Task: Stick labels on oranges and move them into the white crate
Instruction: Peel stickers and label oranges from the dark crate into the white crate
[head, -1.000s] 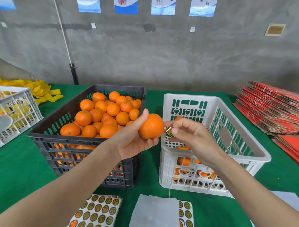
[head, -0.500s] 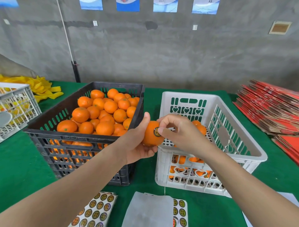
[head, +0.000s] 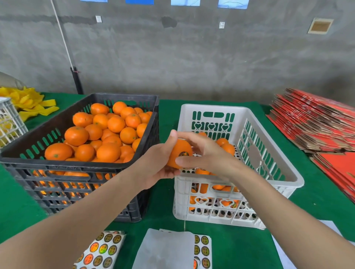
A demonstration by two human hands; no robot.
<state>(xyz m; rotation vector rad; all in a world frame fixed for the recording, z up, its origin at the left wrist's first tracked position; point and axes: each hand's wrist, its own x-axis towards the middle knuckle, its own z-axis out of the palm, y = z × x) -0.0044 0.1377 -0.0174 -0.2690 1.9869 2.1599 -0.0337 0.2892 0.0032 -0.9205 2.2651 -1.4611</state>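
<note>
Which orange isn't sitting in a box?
The orange held between the left hand and right hand, over the near-left corner of the white crate, with a round label on it. The others lie in the black crate or the white one.

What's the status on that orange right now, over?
Left hand grips orange, right hand pinches it too. Label on. White crate alongside, nothing in between.

We see only part of the orange (head: 177,153): the left hand (head: 155,167) covers its left side and the right hand (head: 209,155) its right. We cannot read its label (head: 183,154). The right hand also hides part of the fruit (head: 228,148) in the white crate (head: 217,108). The sticker sheets (head: 101,251) run off the bottom edge and the posters (head: 185,2) off the top.
</note>
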